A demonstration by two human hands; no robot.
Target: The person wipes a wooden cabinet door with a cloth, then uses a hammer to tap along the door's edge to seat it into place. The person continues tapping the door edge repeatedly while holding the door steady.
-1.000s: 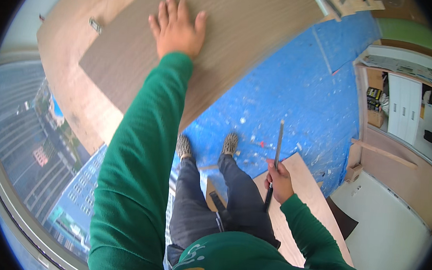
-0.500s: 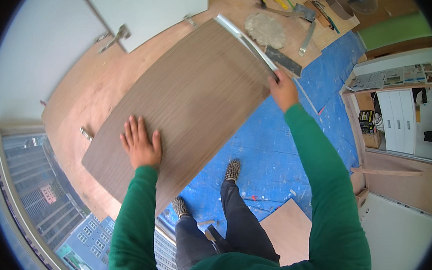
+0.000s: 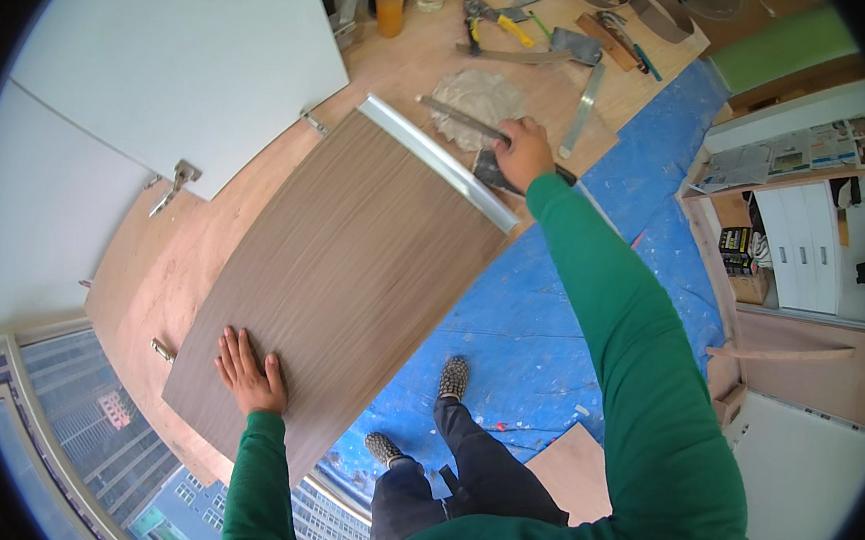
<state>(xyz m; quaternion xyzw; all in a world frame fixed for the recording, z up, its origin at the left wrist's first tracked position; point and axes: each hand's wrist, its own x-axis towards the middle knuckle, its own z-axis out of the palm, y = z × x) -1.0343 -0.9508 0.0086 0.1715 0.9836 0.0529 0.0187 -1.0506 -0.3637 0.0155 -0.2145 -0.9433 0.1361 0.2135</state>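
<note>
A wood-grain panel [image 3: 342, 274] lies across the plywood bench, with a silver metal edge strip [image 3: 440, 165] along its far end. On the panel's near left part my left hand [image 3: 250, 373] rests flat, fingers stretched out. My right hand [image 3: 526, 154] is closed around one end of a long, thin grey bar [image 3: 463, 118] that looks like a file. The bar is held beyond the strip, apart from it, pointing left over a pale, roundish crumpled patch [image 3: 485, 98]. Below my right hand lies a dark flat piece [image 3: 492, 171], partly hidden by it.
White door panels [image 3: 186, 62] with metal hinges [image 3: 178, 184] stand at left. Pliers [image 3: 500, 19], a metal ruler [image 3: 582, 110], a wooden-handled tool [image 3: 609, 42] and an orange bottle [image 3: 389, 6] are on the plywood bench [image 3: 130, 289]. Blue sheeting [image 3: 531, 297] covers the floor.
My right hand has moved from the strip's right end, up and left, lifting the bar off it. The left hand stays flat on the panel, slightly lower in view. The view has shifted.
</note>
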